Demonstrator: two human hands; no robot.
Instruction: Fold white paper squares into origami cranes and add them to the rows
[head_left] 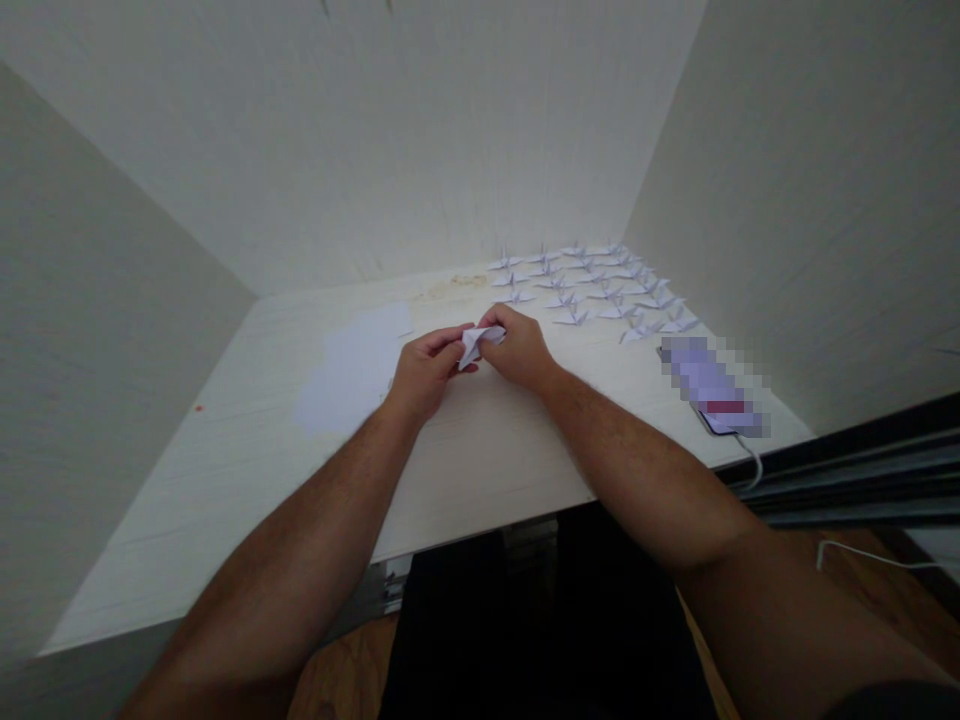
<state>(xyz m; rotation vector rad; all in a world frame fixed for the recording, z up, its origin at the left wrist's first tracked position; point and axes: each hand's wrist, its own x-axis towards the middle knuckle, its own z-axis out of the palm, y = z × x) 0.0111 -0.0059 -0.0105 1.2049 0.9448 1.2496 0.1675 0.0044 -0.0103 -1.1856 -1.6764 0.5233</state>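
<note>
A small folded white piece of origami paper (471, 345) is held between both hands above the middle of the table. My left hand (426, 372) pinches its left side, thumb in front. On the other side, my right hand (519, 345) grips the paper with thumb and fingers, hiding part of it. The folds look pointed, but their exact form is too small to tell. Beyond my right hand, several finished white paper cranes (607, 292) stand in rows at the back right of the table.
White paper sheets (352, 365) lie to the left of my hands on the pale table (480, 465). A phone (709, 385) with a white cable (756, 465) rests near the right edge. Walls (420, 140) enclose the table at the back and both sides.
</note>
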